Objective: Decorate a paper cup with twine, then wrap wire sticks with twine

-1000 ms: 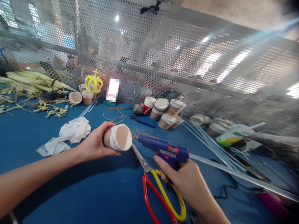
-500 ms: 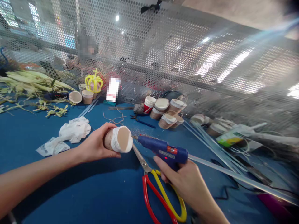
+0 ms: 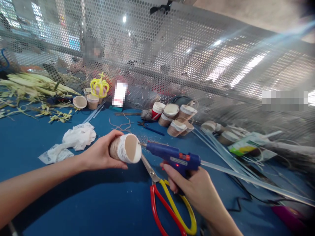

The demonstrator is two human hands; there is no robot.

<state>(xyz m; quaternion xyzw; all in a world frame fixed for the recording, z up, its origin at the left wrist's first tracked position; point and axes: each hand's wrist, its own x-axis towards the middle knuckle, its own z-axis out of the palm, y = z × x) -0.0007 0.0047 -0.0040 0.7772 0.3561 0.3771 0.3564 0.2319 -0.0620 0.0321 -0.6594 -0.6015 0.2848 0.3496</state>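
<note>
My left hand (image 3: 105,150) is closed around a paper cup (image 3: 125,149) wrapped in twine with white lace at its rim. The cup lies tilted, its mouth facing right and toward me. My right hand (image 3: 190,183) grips a blue hot glue gun (image 3: 169,154) with a small red light lit on its side. Its nozzle points left, at or very near the cup's rim; whether it touches I cannot tell. A long clear glue stick (image 3: 236,175) runs out of the gun's back. Under the gun lie scissors (image 3: 155,178) with one red and one yellow handle.
Crumpled white lace (image 3: 78,136) lies beyond my left forearm. Several wrapped cups (image 3: 176,127), a yarn ball (image 3: 147,114) and pliers (image 3: 152,128) sit farther back. Loose glue sticks (image 3: 219,154) and a black cord (image 3: 237,203) are at right. A perforated metal screen (image 3: 152,55) stands behind the table.
The glue gun and my right hand have shifted slightly right. The cup has turned a little in my left hand, its rim slightly lower and farther right.
</note>
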